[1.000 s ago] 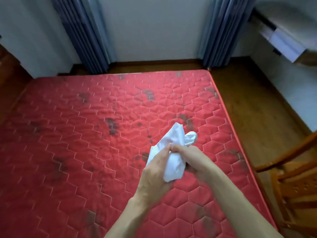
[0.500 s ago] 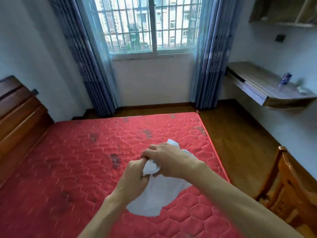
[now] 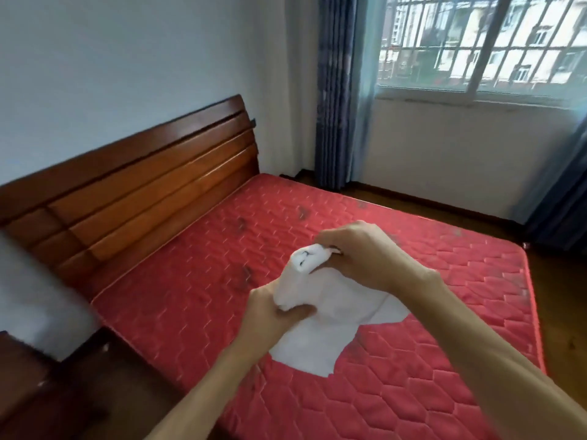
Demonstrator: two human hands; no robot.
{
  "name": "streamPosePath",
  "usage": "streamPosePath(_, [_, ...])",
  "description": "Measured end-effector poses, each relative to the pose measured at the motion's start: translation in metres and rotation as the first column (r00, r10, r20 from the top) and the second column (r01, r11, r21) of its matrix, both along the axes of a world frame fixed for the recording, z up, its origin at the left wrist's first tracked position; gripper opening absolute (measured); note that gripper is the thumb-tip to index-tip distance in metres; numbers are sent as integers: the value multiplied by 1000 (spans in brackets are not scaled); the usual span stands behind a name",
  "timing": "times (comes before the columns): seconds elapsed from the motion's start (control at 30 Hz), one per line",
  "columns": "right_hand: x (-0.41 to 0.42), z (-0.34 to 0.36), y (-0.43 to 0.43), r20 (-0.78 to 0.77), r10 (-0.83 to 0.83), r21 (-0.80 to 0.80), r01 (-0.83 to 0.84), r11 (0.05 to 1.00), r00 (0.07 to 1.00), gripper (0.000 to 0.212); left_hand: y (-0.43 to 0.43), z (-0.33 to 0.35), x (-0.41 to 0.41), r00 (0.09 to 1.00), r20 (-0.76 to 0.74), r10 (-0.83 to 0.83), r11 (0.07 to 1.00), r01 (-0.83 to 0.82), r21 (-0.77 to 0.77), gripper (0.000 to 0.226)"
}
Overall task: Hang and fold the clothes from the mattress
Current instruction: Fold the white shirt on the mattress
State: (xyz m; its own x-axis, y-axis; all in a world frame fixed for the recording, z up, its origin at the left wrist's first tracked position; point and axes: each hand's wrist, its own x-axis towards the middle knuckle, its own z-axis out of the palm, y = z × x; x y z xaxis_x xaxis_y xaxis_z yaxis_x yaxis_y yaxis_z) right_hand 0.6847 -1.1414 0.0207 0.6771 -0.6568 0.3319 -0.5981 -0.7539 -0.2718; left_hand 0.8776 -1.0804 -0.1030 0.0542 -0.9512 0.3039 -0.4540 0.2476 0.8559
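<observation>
Head view shows you holding a white garment (image 3: 336,315) in both hands over the red quilted mattress (image 3: 190,312), toward its near side. Your right hand (image 3: 359,255) is curled around the bunched upper end, and a rolled tip with a small dark mark pokes out just left of your fingers. Your left hand (image 3: 273,315) pinches the cloth lower down, thumb lying across the top of the fold and fingers tucked beneath. Between the two grips the gathered part runs as a short thick band, slanting from your right hand down and left to your left hand. The loose cloth hangs below and to the right of that band, spreading into a wide flat panel whose ragged lower edge points back toward you. Whether that edge touches the mattress cannot be told. Beyond, a wooden headboard (image 3: 143,173) stands at the left end of the mattress, with a blue curtain (image 3: 333,90) and a barred window (image 3: 482,42) on the far wall.
</observation>
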Motion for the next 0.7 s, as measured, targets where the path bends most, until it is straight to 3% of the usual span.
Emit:
streamPosePath(0.1, [45, 22, 0, 69, 72, 4, -72, 997, 995, 27, 20, -17, 58, 991, -18, 136, 989, -134, 60, 48])
streamPosePath(0.2, [105, 32, -4, 116, 132, 32, -137, 990, 984, 14, 38, -25, 115, 980, -55, 192, 974, -183, 134, 41])
streamPosePath(0.33, [205, 32, -12, 186, 178, 91, -198, 976, 966, 8, 72, -41, 225, 952, -131, 275, 923, -224, 311, 60])
streamPosePath(0.4, [260, 26, -10, 144, 234, 109, -251, 962, 961, 4, 96, -45, 286, 970, -106, 220, 897, -159, 412, 48])
streamPosePath(0.5, [350, 19, 2, 95, 342, 109, -352, 930, 935, 13, 137, -34, 375, 974, -86, 207, 844, -134, 519, 101])
streamPosePath(0.57, [410, 16, 16, 65, 407, 120, -412, 903, 911, 22, 159, -18, 426, 974, 11, 228, 834, -200, 515, 121])
streamPosePath(0.63, [469, 14, 32, 69, 490, 140, -495, 858, 869, 33, 178, 3, 459, 963, 49, 267, 859, -260, 441, 116])
streamPosePath(0.7, [525, 13, 47, 90, 564, 163, -571, 804, 821, 39, 192, 21, 478, 920, 7, 392, 862, -370, 346, 93])
